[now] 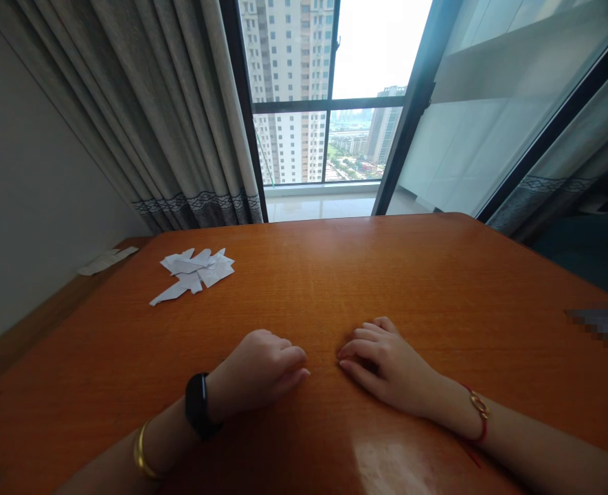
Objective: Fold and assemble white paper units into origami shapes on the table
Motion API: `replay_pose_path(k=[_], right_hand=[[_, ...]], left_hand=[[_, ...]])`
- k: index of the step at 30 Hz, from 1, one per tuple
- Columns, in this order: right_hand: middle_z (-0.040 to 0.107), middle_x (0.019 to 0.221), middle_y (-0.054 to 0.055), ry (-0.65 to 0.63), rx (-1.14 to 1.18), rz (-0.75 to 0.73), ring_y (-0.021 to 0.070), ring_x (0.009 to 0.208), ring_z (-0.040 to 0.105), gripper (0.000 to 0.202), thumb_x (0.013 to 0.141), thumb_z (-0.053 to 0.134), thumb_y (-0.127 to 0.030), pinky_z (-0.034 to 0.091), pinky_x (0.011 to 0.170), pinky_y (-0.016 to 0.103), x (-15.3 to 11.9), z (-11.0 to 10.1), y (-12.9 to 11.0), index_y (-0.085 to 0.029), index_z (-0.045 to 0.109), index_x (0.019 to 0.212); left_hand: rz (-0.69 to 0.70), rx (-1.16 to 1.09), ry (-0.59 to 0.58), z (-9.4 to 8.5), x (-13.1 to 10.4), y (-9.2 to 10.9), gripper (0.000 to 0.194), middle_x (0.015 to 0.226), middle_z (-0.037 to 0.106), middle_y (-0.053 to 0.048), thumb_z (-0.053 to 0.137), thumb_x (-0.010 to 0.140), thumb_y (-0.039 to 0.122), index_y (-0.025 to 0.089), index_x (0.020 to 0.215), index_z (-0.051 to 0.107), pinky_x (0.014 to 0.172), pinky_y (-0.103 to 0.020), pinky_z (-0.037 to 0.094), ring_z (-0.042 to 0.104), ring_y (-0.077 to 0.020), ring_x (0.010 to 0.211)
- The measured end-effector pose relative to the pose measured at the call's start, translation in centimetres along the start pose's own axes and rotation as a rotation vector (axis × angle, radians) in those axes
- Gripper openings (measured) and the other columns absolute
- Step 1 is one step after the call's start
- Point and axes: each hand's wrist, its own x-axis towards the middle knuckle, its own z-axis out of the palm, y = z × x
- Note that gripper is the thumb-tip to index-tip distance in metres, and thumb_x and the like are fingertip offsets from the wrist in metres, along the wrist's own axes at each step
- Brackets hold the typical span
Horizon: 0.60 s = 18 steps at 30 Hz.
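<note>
In the head view, a person's 2 hands rest on a brown wooden table (304, 295). The left hand (257, 369) is curled with its palm down, so I cannot tell how tight its fingers are or if it holds anything. The right hand (378, 357) is bent in a loose, fairly narrow curl, with a gap by the thumb and nothing seen in it. The 2 hands are apart.

The torn white paper (200, 267) lies in a small heap on the far left part of the table. It is far and to the left of both hands, and touches neither. The left hand is nearer to it. The heap is longest from near left to far right, and 1 strip pokes out at the near left. A pale scrap (108, 261) lies farther left, beside the wall (36, 172).
</note>
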Motion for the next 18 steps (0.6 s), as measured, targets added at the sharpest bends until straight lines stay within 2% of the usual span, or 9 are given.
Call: replay_pose_path(k=[18], right_hand=[[0.071, 0.089, 0.001, -0.017, 0.006, -0.004, 0.0158, 0.086, 0.06, 0.015, 0.093, 0.052, -0.024, 0.029, 0.084, 0.037, 0.04, -0.07, 0.01, -0.023, 0.066, 0.087]], left_hand=[[0.002, 0.02, 0.004, -0.1, 0.03, 0.14, 0.022, 0.071, 0.067, -0.002, 0.048, 0.094, 0.032, 0.02, 0.086, 0.064, 0.06, -0.027, 0.039, 0.062, -0.0168, 0.064]])
